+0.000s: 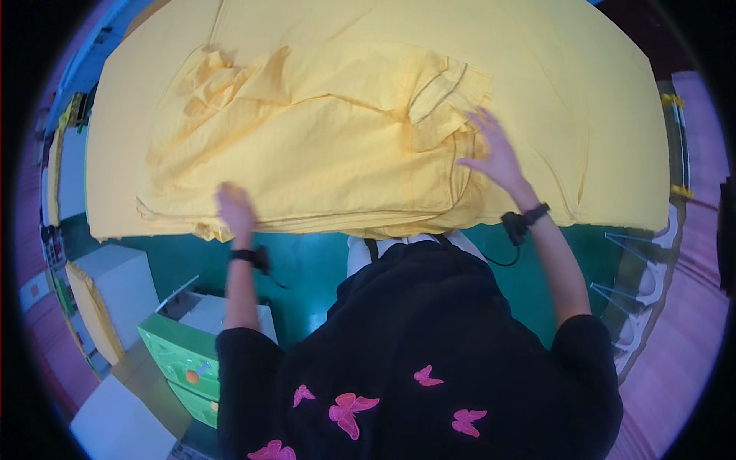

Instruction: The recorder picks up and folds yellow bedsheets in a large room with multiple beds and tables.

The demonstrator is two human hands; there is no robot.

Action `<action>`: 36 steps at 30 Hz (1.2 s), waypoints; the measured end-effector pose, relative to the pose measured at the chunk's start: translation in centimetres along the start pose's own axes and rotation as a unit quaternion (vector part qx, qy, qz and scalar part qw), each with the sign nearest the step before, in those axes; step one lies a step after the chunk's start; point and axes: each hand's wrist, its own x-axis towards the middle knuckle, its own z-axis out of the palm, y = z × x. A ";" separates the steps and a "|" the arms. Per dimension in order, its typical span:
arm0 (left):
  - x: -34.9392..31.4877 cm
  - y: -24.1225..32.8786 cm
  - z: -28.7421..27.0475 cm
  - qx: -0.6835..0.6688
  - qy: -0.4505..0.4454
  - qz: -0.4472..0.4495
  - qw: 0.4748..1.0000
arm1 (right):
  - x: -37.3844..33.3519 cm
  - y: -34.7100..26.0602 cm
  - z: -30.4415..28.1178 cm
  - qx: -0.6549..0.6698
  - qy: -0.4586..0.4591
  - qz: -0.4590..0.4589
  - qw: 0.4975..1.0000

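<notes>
A crumpled yellow cloth (307, 153) with dark-stitched hems lies before me, its front edge along the near side of the table. Folds bunch up at its far left and at its right end. My right hand (497, 153) is over the right end by the stitched corner, fingers and thumb spread apart, holding nothing. At the cloth's front left edge is my left hand (235, 208). Motion blurs its fingers, and whether it grips the fabric cannot be made out. Both wrists wear black bands with a small device.
The large table (606, 130) is covered in similar yellow fabric. A green drawer unit (180, 349) stands below left, beside white boxes (126, 280). White brackets (652, 284) stick out at the right. The floor (299, 253) is green.
</notes>
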 end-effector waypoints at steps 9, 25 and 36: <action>-22.5 16.9 -8.9 -0.085 -0.082 -0.041 0.992 | 19.7 6.3 7.8 -0.126 -0.069 0.037 0.989; -27.7 36.8 0.5 -0.826 -0.212 -0.352 0.385 | 15.6 14.7 6.9 0.216 -0.119 0.309 0.919; -31.4 33.8 -6.0 -0.819 -0.043 -0.369 0.437 | 2.1 18.1 -1.9 0.180 -0.097 0.274 0.940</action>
